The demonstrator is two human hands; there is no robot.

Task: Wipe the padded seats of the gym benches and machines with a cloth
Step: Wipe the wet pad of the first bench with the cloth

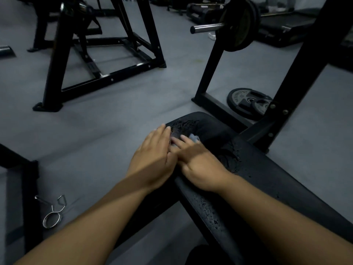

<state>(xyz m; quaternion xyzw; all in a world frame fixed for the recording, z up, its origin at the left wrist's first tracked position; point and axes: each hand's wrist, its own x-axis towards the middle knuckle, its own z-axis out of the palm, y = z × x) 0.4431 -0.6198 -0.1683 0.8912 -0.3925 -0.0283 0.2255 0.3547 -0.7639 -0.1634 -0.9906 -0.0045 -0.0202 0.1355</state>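
Observation:
A black padded bench seat runs from the lower right toward the centre, with water droplets on it. Both hands lie side by side near its far end. My left hand rests flat on the pad's left edge, fingers straight. Beside it, my right hand presses a small blue-grey cloth onto the pad; only a bit of the cloth shows past the fingertips. The far end of the pad glistens wet.
The bench's black upright frame rises at right, with a loaded barbell end above. Weight plates lie on the grey floor. A spring collar clip lies lower left. Another black machine frame stands behind.

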